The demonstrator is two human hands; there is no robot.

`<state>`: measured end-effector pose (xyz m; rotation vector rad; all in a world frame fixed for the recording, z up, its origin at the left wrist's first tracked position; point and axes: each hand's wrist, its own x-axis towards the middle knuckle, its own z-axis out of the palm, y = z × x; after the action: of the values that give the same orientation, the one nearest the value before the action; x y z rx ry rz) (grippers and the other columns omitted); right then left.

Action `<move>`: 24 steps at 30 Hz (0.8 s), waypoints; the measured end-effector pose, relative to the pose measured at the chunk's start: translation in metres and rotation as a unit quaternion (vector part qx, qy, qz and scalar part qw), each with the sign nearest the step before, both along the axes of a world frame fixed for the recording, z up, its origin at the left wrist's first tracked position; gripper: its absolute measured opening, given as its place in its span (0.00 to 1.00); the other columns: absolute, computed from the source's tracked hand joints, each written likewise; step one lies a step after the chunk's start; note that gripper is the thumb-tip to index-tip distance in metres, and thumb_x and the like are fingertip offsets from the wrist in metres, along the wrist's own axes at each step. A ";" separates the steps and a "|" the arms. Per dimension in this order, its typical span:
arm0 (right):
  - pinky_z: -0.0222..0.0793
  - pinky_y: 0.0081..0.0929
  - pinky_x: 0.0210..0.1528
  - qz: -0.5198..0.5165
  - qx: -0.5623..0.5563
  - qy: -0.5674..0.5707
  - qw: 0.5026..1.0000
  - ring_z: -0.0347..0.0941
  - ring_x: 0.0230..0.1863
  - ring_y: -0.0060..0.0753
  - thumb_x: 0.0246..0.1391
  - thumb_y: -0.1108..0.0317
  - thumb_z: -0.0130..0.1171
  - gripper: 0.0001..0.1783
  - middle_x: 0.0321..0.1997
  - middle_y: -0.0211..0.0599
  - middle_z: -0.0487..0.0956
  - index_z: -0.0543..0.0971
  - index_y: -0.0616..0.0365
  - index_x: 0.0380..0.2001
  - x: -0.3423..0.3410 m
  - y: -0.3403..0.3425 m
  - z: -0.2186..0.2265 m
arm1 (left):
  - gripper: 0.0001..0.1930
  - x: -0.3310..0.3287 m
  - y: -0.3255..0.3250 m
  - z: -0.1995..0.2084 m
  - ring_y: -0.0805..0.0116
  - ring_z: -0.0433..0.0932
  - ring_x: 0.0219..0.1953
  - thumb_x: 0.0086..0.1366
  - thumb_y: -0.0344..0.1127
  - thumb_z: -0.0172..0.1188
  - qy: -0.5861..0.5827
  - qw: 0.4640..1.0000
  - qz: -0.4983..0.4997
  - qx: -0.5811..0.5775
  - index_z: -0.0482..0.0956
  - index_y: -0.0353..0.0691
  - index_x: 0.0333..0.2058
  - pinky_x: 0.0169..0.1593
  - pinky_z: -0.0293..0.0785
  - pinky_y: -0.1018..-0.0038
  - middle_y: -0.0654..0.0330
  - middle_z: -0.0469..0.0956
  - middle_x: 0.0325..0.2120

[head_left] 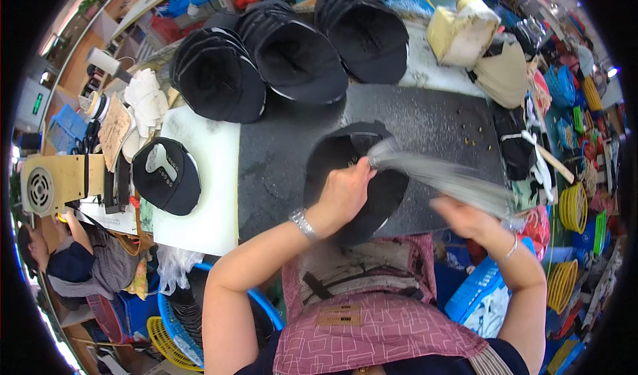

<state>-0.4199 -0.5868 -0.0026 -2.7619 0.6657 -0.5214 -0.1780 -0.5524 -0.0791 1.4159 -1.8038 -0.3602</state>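
A black cap [319, 169] lies with its hollow side up on the dark work mat in front of me. Over it is my left hand [345, 192], its fingers closed in a pinch beside a small metallic-looking end; what they hold is not clear. From there a pale grey, long thing [445, 179], smeared by motion, slants down to the right. Close under its lower end is my right hand [468, 219], also blurred, so its grip cannot be made out.
Stacks of black caps [289, 59] stand along the back. A single black cap [166, 175] sits on the white board [216, 222] at left. Small brass-coloured bits [475, 135] lie on the dark mat [432, 109]. At far left is another person [73, 262].
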 end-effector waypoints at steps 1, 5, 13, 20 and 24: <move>0.63 0.37 0.20 -0.117 0.219 -0.010 0.968 0.70 0.19 0.54 0.50 0.62 0.56 0.13 0.18 0.50 0.73 0.71 0.63 0.31 -0.005 0.003 -0.028 | 0.05 0.001 -0.007 0.000 0.63 0.79 0.22 0.61 0.28 0.52 0.086 0.993 0.017 0.084 0.68 0.33 0.32 0.25 0.74 0.72 0.53 0.77 0.20; 0.65 0.38 0.25 -0.179 0.256 -0.011 0.950 0.72 0.21 0.54 0.50 0.62 0.56 0.16 0.18 0.54 0.71 0.72 0.67 0.31 -0.020 0.023 -0.026 | 0.06 0.002 -0.006 0.003 0.65 0.80 0.25 0.63 0.30 0.50 0.249 0.946 0.067 0.197 0.67 0.31 0.33 0.28 0.75 0.74 0.53 0.78 0.22; 0.65 0.37 0.26 -0.203 0.280 0.007 0.938 0.72 0.22 0.52 0.49 0.62 0.58 0.15 0.20 0.50 0.73 0.76 0.64 0.34 -0.025 0.030 -0.020 | 0.07 -0.003 -0.010 -0.001 0.67 0.81 0.29 0.64 0.29 0.50 0.288 0.935 0.061 0.198 0.70 0.30 0.34 0.33 0.76 0.76 0.52 0.79 0.25; 0.68 0.35 0.31 -0.227 0.304 0.026 0.925 0.75 0.28 0.51 0.49 0.63 0.58 0.19 0.27 0.54 0.75 0.73 0.65 0.41 -0.024 0.022 -0.007 | 0.05 -0.008 -0.005 -0.004 0.62 0.81 0.28 0.62 0.28 0.52 0.175 0.968 0.036 0.177 0.71 0.32 0.33 0.32 0.75 0.74 0.50 0.78 0.24; 0.65 0.28 0.27 -0.091 0.318 -0.247 0.911 0.67 0.22 0.30 0.51 0.68 0.52 0.07 0.25 0.39 0.73 0.73 0.60 0.30 -0.033 0.015 0.027 | 0.05 -0.009 0.001 -0.003 0.55 0.78 0.25 0.60 0.28 0.53 0.053 0.997 -0.002 0.051 0.71 0.33 0.33 0.27 0.73 0.69 0.49 0.76 0.21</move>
<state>-0.4532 -0.5715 0.0246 -1.8711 0.7897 -0.8281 -0.1874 -0.5510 -0.0824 1.4349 -1.7226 -0.5257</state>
